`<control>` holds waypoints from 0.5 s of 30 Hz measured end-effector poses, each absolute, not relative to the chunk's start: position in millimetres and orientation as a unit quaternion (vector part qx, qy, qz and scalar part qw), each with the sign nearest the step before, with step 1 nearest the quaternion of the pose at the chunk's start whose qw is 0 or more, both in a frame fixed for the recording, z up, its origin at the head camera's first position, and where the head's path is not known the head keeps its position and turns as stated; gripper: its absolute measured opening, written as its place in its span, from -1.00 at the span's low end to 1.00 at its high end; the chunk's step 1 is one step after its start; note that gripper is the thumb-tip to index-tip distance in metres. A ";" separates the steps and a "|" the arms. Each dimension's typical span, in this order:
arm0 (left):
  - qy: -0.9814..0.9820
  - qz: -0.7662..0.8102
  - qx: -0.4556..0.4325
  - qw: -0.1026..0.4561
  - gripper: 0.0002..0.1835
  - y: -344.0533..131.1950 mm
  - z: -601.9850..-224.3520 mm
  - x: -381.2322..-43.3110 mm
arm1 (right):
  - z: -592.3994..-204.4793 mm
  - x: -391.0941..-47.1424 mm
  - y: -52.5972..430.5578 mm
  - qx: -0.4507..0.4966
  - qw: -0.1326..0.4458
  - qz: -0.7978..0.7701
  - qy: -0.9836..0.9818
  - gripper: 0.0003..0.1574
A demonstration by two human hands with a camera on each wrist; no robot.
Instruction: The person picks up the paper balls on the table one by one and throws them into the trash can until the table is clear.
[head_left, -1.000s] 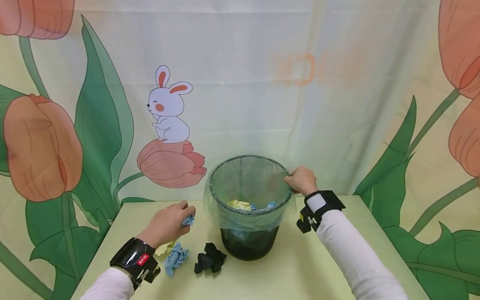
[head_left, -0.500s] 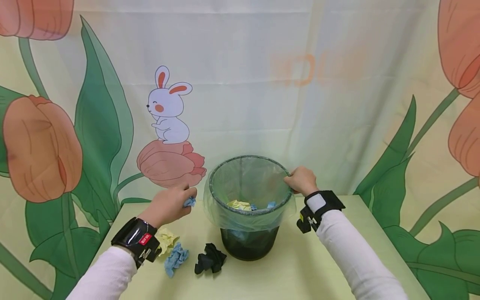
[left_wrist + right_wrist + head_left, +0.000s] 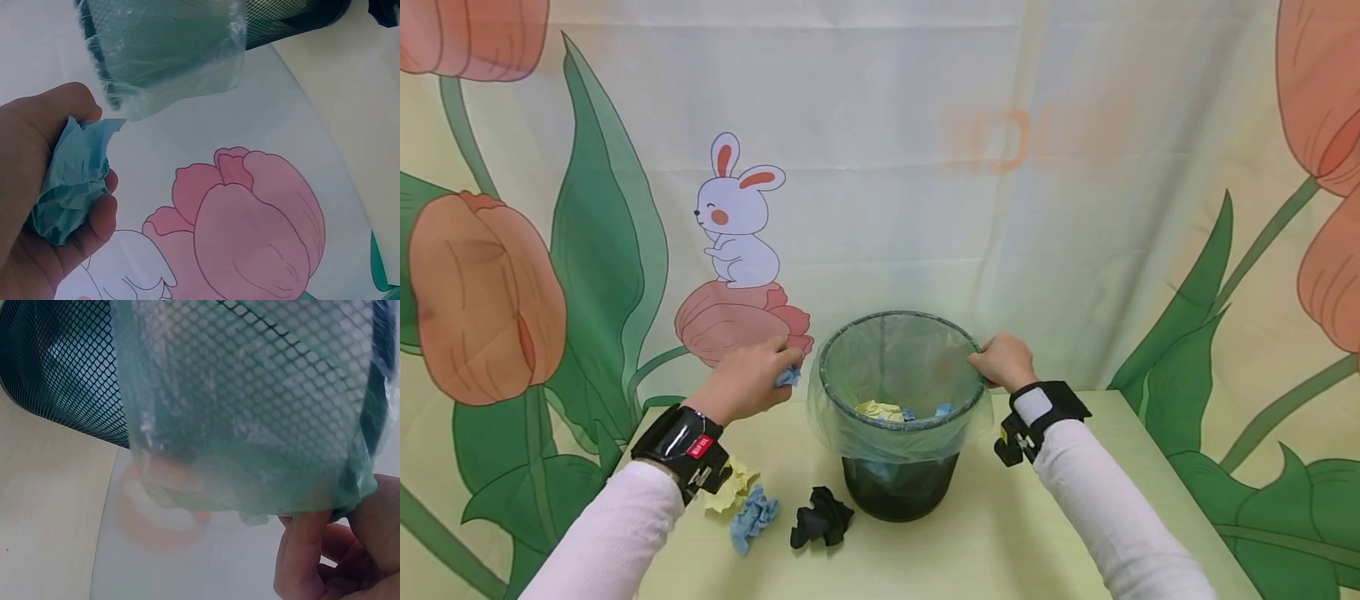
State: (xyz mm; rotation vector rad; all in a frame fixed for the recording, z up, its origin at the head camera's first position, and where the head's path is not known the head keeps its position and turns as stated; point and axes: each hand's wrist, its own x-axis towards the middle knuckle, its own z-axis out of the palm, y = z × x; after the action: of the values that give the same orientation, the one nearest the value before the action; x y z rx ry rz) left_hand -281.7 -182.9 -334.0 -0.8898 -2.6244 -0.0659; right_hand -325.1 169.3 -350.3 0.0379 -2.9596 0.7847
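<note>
My left hand [image 3: 752,379] holds a crumpled ball of blue paper [image 3: 75,181], its fingers and thumb curled round it. It is in the air just left of a black mesh wastebasket [image 3: 898,487]. A thin green bin liner [image 3: 895,446] is folded over the basket's rim. Inside the basket lie crumpled yellow paper [image 3: 880,410] and bits of blue paper [image 3: 943,409]. My right hand [image 3: 1003,362] pinches the right side of the rim through the liner; in the right wrist view its thumb and fingers [image 3: 303,556] grip the liner-covered edge.
On the pale table [image 3: 1000,542], left of the basket, lie a crumpled yellow paper [image 3: 733,487], a blue one [image 3: 754,518] and a black one [image 3: 822,518]. A printed curtain [image 3: 880,167] with tulips and a rabbit hangs close behind the basket.
My left hand has risen and moved right toward the basket with the blue paper ball, uncovering more of the yellow paper on the table. The right hand and basket stay put.
</note>
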 end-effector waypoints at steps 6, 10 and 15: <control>-0.933 -0.017 -0.312 0.180 -0.63 -176.5 -319.6 -287.3 | -350.3 -325.3 168.6 0.010 0.035 0.254 -0.966 -0.40; -0.934 -0.009 -0.312 0.176 -0.71 -169.2 -311.6 -291.7 | -350.1 -325.0 168.6 0.008 0.039 0.257 -0.966 -0.41; -0.937 -0.001 -0.309 0.163 -0.73 -158.4 -304.0 -294.7 | -350.1 -325.0 168.5 0.014 0.041 0.258 -0.965 -0.42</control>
State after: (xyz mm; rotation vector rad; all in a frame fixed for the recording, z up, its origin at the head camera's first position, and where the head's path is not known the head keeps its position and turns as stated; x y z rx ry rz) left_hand -294.7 -158.4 -304.0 -0.8817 -2.6719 -0.0017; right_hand -325.0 168.5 -350.1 0.0422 -2.9559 0.7912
